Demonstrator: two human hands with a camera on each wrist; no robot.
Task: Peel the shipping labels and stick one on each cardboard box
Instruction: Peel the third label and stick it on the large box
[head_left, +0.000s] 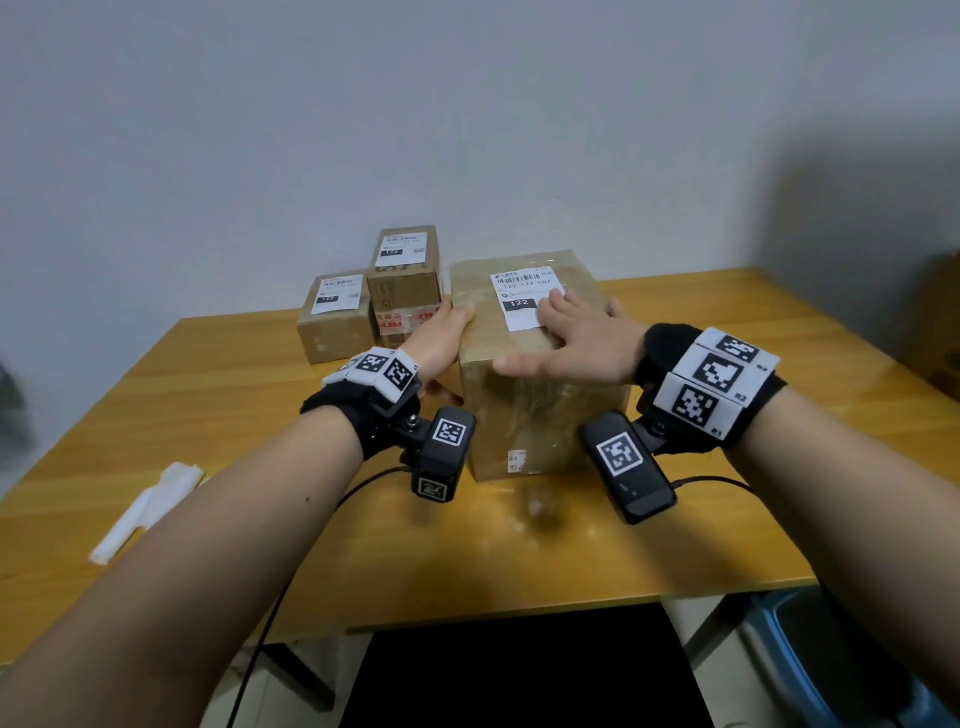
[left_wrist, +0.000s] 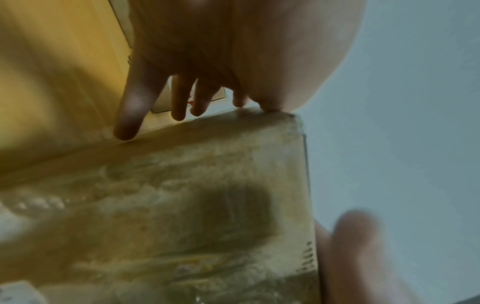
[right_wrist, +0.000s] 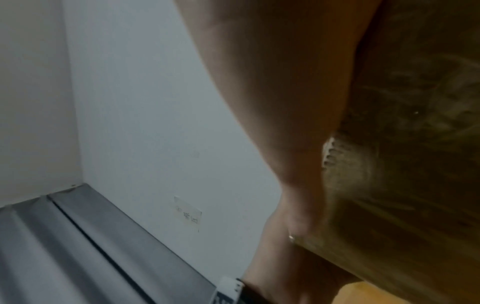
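Standing near the middle of the wooden surface (head_left: 701, 519), a large cardboard box (head_left: 540, 415) is seen in the head view with a white shipping label (head_left: 522, 304) stuck on its top. The right hand (head_left: 576, 343) is laid flat on the top of this box, fingers straight and spread, with the fingertips resting on the label's near corner. The left hand (head_left: 441, 338) is set against the box's left side, fingers extended along the upper edge; nothing is gripped by either hand. Just left of the large box, a medium box (head_left: 408, 296) is placed, and a small box (head_left: 332, 327) is found further left of it; a label is carried on the top of each. Strips of white backing paper (head_left: 145, 509) are lying on the surface well to the left of the large box.

In the left wrist view, the left hand (left_wrist: 207, 61) is shown with loosely straight fingers (left_wrist: 130, 107) pointing down at the far edge of the large box (left_wrist: 182, 195), whose taped face fills the lower frame. The picture is blurred.

In the right wrist view, the right hand (right_wrist: 291, 102) is seen pressed against the large box (right_wrist: 415, 144), though the fingers are hidden.
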